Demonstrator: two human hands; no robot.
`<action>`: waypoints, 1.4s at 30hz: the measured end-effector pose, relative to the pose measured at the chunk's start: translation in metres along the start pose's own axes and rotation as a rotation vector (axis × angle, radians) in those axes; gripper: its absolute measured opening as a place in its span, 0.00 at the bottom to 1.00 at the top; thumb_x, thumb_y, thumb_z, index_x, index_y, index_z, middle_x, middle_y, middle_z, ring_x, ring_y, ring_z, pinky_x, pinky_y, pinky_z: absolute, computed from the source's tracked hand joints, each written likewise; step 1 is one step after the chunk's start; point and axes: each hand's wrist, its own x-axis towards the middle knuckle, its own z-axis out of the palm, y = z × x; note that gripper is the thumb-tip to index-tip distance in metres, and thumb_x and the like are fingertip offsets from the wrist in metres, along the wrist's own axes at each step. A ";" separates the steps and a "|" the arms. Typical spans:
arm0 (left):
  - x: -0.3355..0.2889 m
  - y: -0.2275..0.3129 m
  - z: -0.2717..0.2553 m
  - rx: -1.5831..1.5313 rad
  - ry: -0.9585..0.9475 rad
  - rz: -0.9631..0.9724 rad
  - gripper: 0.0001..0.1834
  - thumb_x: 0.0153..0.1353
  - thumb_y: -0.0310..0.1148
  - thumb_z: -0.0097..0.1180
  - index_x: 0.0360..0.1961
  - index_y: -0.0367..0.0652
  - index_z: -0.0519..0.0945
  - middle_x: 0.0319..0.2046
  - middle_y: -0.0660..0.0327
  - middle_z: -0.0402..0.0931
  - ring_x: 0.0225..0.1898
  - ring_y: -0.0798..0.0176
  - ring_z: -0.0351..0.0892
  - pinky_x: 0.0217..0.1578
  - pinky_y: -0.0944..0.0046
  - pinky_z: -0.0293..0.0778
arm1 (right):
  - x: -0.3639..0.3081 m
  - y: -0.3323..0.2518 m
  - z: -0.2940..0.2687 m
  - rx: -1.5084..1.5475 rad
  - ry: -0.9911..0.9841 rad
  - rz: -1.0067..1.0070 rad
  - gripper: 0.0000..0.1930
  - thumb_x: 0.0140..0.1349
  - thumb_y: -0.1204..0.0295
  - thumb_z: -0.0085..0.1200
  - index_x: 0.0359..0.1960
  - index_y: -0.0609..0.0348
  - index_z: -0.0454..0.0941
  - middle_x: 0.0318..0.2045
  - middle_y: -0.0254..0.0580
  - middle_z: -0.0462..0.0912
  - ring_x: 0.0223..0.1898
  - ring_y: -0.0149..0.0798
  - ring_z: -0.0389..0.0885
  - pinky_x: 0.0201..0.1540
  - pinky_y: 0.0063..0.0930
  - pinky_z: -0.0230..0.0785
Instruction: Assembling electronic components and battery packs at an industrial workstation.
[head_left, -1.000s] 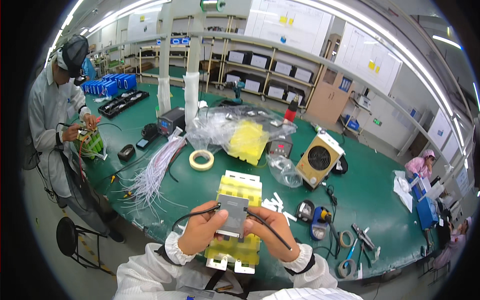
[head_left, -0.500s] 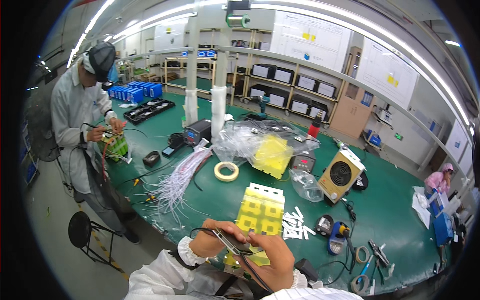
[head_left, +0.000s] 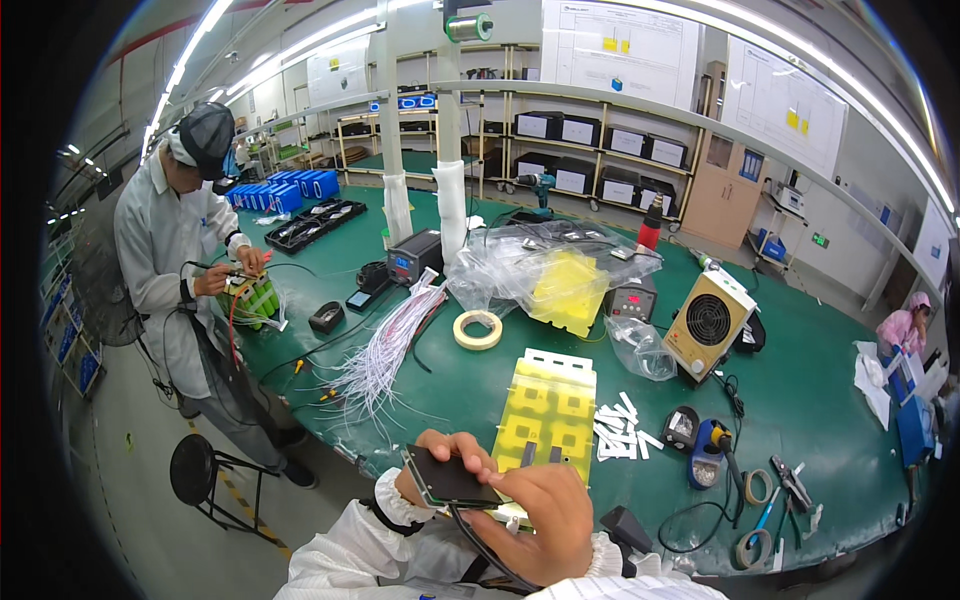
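My left hand (head_left: 462,450) grips a flat circuit board (head_left: 447,478) from its far side, fingers over the top edge. The board is tilted, with a smooth black face and a green and metallic edge. At its right end my right hand (head_left: 548,520) pinches it, thumb below and fingers on top. A thick black cable (head_left: 483,540) runs down from the board past the right palm. Just beyond my hands lies a yellow panel (head_left: 546,400) with square cut-out shapes and a white slotted edge, its near end partly hidden by my hands.
White strips (head_left: 622,430) lie right of the panel, near a soldering iron stand (head_left: 706,455), tape rolls (head_left: 757,488) and pliers (head_left: 790,484). Farther off are masking tape (head_left: 477,330), white wires (head_left: 390,350), plastic bags (head_left: 500,270) and a fan unit (head_left: 708,320). A co-worker (head_left: 180,230) solders a green pack at left.
The circuit board has turned in my hands from nearly edge-on to showing its broad black face. The bench has shifted rightward in view. The co-worker remains at the green pack.
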 end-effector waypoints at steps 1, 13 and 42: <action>0.001 -0.002 0.000 -0.007 0.002 -0.003 0.13 0.71 0.29 0.50 0.54 0.52 0.77 0.53 0.49 0.73 0.56 0.47 0.74 0.60 0.48 0.67 | 0.001 0.000 0.000 0.001 -0.006 0.000 0.27 0.39 0.74 0.77 0.46 0.56 0.81 0.35 0.38 0.83 0.35 0.43 0.80 0.37 0.35 0.67; 0.003 -0.003 0.006 0.058 0.081 0.007 0.11 0.72 0.34 0.48 0.51 0.58 0.79 0.48 0.57 0.76 0.54 0.52 0.74 0.60 0.49 0.61 | 0.007 0.005 0.004 -0.014 -0.045 -0.010 0.26 0.42 0.74 0.75 0.46 0.56 0.80 0.36 0.39 0.83 0.37 0.44 0.81 0.39 0.37 0.67; 0.002 0.014 0.028 0.406 -0.029 -0.072 0.06 0.70 0.27 0.51 0.42 0.42 0.80 0.44 0.46 0.80 0.49 0.42 0.79 0.54 0.45 0.69 | -0.016 -0.003 -0.015 0.119 -0.151 -0.035 0.14 0.50 0.74 0.65 0.40 0.62 0.83 0.34 0.44 0.83 0.35 0.45 0.81 0.41 0.40 0.70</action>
